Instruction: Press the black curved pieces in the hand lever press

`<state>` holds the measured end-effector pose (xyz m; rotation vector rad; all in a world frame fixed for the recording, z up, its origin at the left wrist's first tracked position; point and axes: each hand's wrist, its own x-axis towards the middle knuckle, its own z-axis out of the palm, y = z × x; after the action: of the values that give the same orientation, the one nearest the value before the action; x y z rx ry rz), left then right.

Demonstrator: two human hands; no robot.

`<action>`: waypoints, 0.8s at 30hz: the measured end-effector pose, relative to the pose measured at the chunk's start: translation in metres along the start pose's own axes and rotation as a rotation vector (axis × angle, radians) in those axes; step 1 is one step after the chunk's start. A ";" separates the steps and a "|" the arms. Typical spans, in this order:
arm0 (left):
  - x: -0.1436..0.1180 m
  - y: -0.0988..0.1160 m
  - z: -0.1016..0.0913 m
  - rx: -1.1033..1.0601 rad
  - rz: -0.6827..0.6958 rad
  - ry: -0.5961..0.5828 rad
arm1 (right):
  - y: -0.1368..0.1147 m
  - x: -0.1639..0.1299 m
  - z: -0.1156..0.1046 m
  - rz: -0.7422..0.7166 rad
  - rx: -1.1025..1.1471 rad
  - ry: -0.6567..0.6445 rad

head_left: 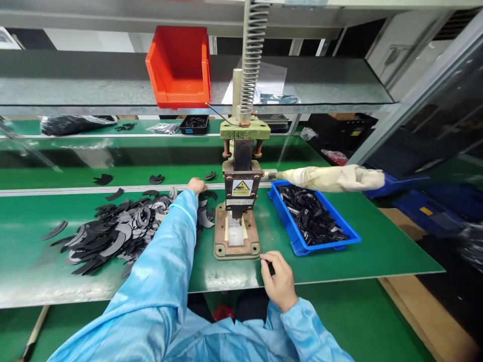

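Black curved pieces (113,234) under left hand (196,185); right hand (279,281) beside press (237,221).

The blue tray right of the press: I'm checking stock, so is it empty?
No, the blue tray holds a heap of small black parts and sits on the green bench right of the press.
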<state>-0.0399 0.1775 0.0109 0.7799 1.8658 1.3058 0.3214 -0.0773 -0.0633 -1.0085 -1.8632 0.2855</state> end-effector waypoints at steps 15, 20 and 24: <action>-0.178 -0.034 -0.100 0.185 0.542 -0.154 | -0.015 0.007 -0.021 0.076 -0.009 -0.132; -0.275 -0.117 -0.099 0.380 0.672 -0.552 | 0.010 0.048 -0.084 0.187 -0.205 -0.110; -0.288 -0.152 -0.088 0.375 0.656 -0.570 | 0.063 0.096 -0.140 0.373 -0.498 -0.101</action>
<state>0.0374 -0.1450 -0.0513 1.8589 1.4348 0.9287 0.4522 0.0030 0.0332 -1.7159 -1.8698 0.0870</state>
